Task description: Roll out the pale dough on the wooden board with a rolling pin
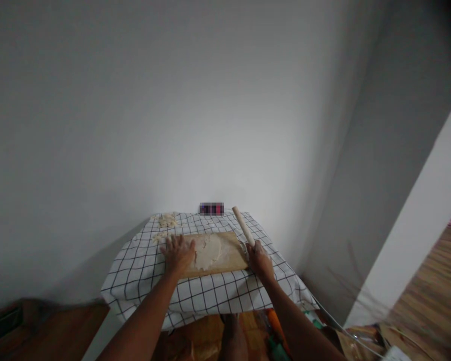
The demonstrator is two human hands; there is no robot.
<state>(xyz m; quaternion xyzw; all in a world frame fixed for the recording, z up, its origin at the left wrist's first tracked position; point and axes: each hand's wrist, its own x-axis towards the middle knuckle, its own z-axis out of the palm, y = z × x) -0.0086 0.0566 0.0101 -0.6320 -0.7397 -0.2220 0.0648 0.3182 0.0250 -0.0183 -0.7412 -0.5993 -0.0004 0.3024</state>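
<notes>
We see floured hands at a board: rolling pin (243,224) in the right hand (260,260), left hand (177,253) spread flat.

We find the flattened dough (210,249) on the middle of the wooden board (233,263), which lies on a checked cloth (214,291); the left hand, its fingers fanned wide, presses the board's left end beside the dough, while the right hand is closed around the pin's near end at the board's right edge, the far end pointing toward the wall (225,100), and beyond the left hand we make out pale scraps (167,220) near the cloth's far left corner.
</notes>
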